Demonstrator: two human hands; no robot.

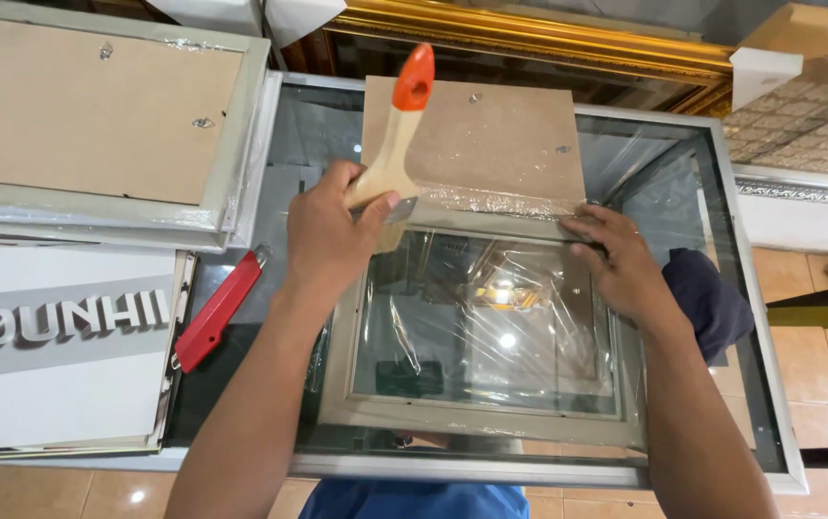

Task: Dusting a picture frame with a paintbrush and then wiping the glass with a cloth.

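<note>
Left hand [329, 235] is wrapped tight around a paintbrush [395, 144], fingers closed on the pale wooden handle just above the metal ferrule, and the orange tip of that handle points up toward twelve o'clock. The bristles sit at the top edge of a small picture frame [476, 418], mostly hidden behind the thumb. Right hand [621, 264] lies flat and open at three o'clock of the frame, fingers spread and pressing on its upper right corner, gripping nothing. The frame itself is pale grey-silver, lying face down on the glass-topped table [722, 288], its glass pane covered in wrinkled clear film that catches a bright glare (lamp reflections at the centre). At twelve o'clock of the frame a brown backing board [491, 135] with small metal hangers overlaps its top edge. Over at nine o'clock, a red utility knife [217, 312] rests on the glass, beside a white printed sheet [58, 384]. At ten o'clock, a stack of finished frames [106, 125] lies back side up.
</note>
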